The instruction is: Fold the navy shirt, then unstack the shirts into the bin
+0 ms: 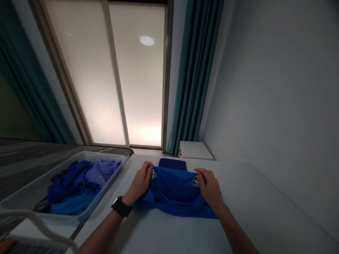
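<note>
A blue garment [174,188] with a white logo and a red-and-white patch stretches between my hands over the white table. My left hand [143,178] is closed on its upper left corner, and a dark watch sits on that wrist. The upper right part, close to the patch, is pinched by my right hand [210,187]. The cloth's lower part sags in folds onto the table. Just behind its top edge lies a flat dark blue item [172,163], partly covered, whose kind I cannot make out.
To the left stands a pale plastic bin [106,190] with crumpled blue and purple clothes [82,181]. The white table [254,208] runs along the wall on the right. Behind it are a small white cabinet [197,150], a teal curtain [197,77] and frosted sliding doors [137,88]. A pale curved bar [42,225] crosses the lower left.
</note>
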A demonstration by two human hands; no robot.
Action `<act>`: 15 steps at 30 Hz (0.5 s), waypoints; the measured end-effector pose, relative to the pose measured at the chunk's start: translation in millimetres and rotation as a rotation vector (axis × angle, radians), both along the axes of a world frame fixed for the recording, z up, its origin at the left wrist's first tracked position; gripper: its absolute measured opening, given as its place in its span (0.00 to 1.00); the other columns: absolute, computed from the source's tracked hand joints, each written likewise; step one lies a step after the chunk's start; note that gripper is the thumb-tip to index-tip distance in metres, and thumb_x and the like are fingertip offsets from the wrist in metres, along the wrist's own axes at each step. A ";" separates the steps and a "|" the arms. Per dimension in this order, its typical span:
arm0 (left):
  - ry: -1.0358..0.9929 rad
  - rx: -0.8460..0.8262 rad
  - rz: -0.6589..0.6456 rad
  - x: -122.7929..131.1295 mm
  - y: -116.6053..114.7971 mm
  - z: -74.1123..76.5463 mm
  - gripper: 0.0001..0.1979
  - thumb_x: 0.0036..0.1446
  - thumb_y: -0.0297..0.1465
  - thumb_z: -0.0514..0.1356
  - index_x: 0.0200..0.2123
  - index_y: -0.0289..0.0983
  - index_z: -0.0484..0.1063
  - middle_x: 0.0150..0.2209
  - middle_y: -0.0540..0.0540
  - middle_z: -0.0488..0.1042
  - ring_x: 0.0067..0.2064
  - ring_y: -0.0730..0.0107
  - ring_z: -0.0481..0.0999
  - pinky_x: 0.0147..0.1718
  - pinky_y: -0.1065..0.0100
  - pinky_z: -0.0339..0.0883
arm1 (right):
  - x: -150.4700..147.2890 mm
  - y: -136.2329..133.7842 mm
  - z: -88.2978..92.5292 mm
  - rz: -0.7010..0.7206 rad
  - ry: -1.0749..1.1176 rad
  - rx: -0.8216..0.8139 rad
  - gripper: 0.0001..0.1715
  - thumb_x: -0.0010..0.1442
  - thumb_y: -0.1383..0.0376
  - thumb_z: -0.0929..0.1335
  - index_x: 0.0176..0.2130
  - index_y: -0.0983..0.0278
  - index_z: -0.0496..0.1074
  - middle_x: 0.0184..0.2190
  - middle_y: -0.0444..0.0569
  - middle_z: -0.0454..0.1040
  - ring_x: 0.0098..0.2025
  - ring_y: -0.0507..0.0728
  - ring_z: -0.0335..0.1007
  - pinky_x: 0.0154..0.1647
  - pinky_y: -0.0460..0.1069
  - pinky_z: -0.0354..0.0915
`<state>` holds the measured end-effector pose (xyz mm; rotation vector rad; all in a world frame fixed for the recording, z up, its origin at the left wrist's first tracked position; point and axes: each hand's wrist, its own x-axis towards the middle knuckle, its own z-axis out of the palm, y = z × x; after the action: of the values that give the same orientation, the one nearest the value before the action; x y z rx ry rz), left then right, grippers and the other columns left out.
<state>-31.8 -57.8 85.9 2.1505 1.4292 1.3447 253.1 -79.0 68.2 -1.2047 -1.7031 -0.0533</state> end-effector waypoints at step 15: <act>0.464 0.312 0.223 -7.3 8.2 163.6 0.12 0.65 0.36 0.46 0.39 0.37 0.66 0.27 0.48 0.68 0.29 0.63 0.70 0.31 0.66 0.60 | 7.2 16.1 168.6 0.136 -0.285 0.076 0.18 0.66 0.59 0.58 0.44 0.58 0.74 0.37 0.44 0.79 0.34 0.55 0.72 0.37 0.49 0.62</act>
<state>-39.1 -49.6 249.4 2.7103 1.7673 1.2603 260.3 -62.8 236.9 -1.0601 -2.0084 -0.2141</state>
